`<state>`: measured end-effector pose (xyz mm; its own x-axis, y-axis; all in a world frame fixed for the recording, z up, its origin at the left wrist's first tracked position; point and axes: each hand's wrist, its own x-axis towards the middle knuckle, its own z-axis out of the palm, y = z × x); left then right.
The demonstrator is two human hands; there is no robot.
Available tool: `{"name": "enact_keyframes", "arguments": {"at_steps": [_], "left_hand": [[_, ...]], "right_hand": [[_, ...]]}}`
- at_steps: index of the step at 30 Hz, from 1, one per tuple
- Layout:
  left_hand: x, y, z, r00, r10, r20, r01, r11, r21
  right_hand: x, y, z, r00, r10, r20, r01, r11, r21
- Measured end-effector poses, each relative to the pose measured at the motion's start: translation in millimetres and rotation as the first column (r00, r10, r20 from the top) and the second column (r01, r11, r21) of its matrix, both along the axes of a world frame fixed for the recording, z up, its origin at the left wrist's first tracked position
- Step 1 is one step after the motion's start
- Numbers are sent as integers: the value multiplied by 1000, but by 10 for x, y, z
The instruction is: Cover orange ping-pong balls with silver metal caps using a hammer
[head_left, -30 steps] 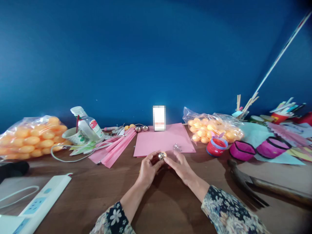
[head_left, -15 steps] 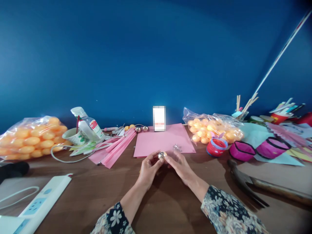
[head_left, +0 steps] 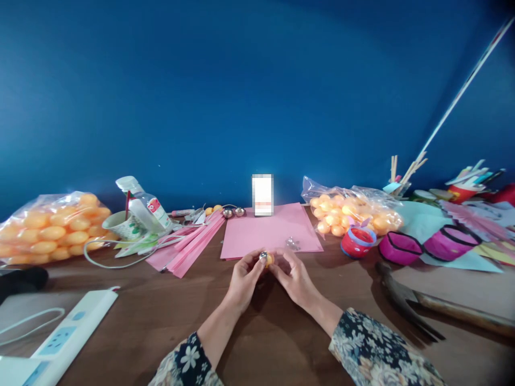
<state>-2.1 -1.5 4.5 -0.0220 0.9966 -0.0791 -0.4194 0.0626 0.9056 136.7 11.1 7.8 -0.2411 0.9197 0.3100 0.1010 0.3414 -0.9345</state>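
Observation:
Between the fingertips of both hands, just in front of the pink paper, is a small ball (head_left: 269,260) that shows orange on its right and shiny silver on its upper left. Whether it is one piece or two pressed together I cannot tell. My left hand (head_left: 243,280) pinches the silver side with thumb and fingers. From the other side my right hand (head_left: 296,280) grips the orange part, its fingers curled. Beyond them, small silvery pieces (head_left: 292,244) lie near the front edge of the pink paper (head_left: 257,233).
Bags of orange balls stand left (head_left: 52,230) and right (head_left: 341,212). A phone (head_left: 263,195) leans on the blue wall. Two silver balls (head_left: 233,213) lie by pink strips (head_left: 193,244). A hammer (head_left: 406,300), a red cup (head_left: 357,244) and a power strip (head_left: 68,332) flank the hands.
The ball has turned between my fingers: mostly silver before, it now shows its orange side to the right. My right hand's fingers have shifted slightly and curl more around it.

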Motion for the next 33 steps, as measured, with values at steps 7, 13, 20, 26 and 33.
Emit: {"name": "enact_keyframes", "arguments": {"at_steps": [7,13,20,26,33], "left_hand": [[3,-24,31,1000,-11,17,11,1000,-15],[-1,-26,47,999,-20,29,21,1000,-11],[-6,-7,35,999,-1,34,2,1000,-25],[22,-56,79,1000,-21,-21,22,999,47],[31,-52,79,995,-1,-96,12,994,110]], "right_hand": [[-3,-18,-22,1000,-9,20,9,1000,10],[0,-33,-10,998,-26,61,18,993,114],[-4,-46,-5,998,-26,58,20,995,97],[-3,-28,39,998,-13,-58,10,998,-61],[7,-33,48,996,-27,-86,19,996,-93]]}}
